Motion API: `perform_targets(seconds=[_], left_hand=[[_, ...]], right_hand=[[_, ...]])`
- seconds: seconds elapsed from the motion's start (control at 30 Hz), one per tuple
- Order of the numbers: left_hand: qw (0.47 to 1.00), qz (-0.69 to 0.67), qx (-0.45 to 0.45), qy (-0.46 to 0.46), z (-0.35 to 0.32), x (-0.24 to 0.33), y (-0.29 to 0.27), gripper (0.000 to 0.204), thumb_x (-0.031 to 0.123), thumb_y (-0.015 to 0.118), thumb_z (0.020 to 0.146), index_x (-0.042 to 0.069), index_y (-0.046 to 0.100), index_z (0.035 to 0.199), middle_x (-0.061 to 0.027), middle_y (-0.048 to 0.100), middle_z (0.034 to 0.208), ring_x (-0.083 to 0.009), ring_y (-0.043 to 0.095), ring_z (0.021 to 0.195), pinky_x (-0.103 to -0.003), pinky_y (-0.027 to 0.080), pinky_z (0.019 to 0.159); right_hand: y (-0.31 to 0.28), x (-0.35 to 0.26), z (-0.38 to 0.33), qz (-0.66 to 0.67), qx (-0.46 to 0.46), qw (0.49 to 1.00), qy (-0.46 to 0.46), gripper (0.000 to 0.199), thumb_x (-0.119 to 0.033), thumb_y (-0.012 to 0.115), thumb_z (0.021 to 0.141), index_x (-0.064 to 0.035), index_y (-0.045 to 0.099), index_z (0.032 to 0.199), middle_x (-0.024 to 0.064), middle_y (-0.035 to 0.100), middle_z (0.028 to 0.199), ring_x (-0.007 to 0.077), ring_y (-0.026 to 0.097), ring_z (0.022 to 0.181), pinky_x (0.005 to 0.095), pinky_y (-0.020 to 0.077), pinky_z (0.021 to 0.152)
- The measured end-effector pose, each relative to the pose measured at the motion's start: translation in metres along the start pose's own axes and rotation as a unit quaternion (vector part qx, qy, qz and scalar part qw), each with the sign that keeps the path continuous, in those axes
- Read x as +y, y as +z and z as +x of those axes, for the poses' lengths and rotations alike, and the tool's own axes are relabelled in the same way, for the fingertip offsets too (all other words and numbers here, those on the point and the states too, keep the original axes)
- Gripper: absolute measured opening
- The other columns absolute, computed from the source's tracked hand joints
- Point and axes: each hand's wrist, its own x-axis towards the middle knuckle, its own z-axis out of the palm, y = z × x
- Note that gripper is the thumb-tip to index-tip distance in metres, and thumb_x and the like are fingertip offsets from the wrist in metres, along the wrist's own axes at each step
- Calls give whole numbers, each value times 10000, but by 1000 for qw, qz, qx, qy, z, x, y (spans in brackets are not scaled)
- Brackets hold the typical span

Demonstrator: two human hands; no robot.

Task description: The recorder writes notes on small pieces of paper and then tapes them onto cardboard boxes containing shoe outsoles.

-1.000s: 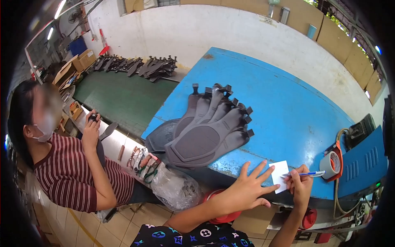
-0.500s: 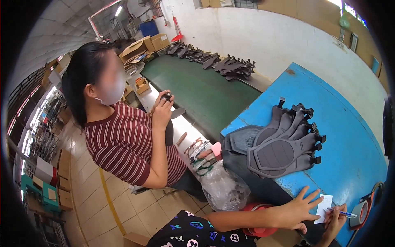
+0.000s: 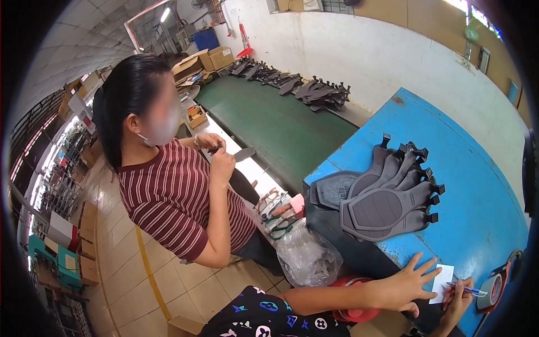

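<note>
At five o'clock in the head view, on the near edge of the blue-painted work table, lies a small white paper slip, and both of the person's hands are busy with it. The left hand lies flat with its fingers spread wide, the fingertips pressing the table just beside and against the slip's left edge to steady it. The right hand, at the slip's four o'clock, is closed around a slim blue ballpoint pen whose tip points at the slip's lower right corner. Whether any marks are on the paper already is too small to tell; judging by the pen at the edge, the writing looks barely begun or under way.

At twelve o'clock from the slip sits a fanned stack of dark grey moulded rubber sole pieces, well apart from either hand and untouched. At three o'clock, a roll of tape in an orange dispenser rests near the pen hand.

At nine o'clock a co-worker in a maroon striped shirt stands beside the dark green bench, handling a piece of their own.
</note>
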Motion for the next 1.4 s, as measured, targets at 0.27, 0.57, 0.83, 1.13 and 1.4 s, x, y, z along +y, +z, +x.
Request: perform_targets(seconds=[0.27,0.57,0.83,1.13,1.4], left_hand=[[998,52,-45,-13,2,8,-22,554,516,654,788,260,588,1275,-185,402,1440,-411,346,1333,-661,268,991],[983,152,-104,-6,18,21,-31,524,516,602,821,338,570,1313,-148,400,1467,-378,348,1337,-620,226,1009],[983,147,-108,-30,16,25,-29,514,531,594,820,345,585,1299,-132,393,1481,-378,331,1354,-627,200,1029],[983,154,-95,-32,14,25,-28,499,541,591,816,342,608,1273,-124,412,1471,-375,344,1349,-628,194,1032],[981,168,-100,-24,14,24,-29,490,505,597,842,324,585,1298,-137,400,1467,-364,342,1347,-622,225,1010]], right_hand=[[19,-30,-14,21,12,996,86,175,-186,616,925,-121,487,825,-41,487,606,26,426,481,182,318,400],[22,-44,-16,-4,-20,1000,15,206,-161,631,911,-13,536,804,60,631,650,60,520,493,225,392,434],[25,-41,-17,-18,-43,999,-15,207,-154,631,909,-1,538,804,68,640,668,57,519,519,228,390,453],[27,-39,-14,-46,-42,998,-29,230,-162,625,899,-1,527,766,56,593,596,67,513,506,253,386,446],[16,-43,-15,-18,-69,997,1,218,-146,612,912,-27,502,766,56,613,633,49,500,468,213,353,405]])
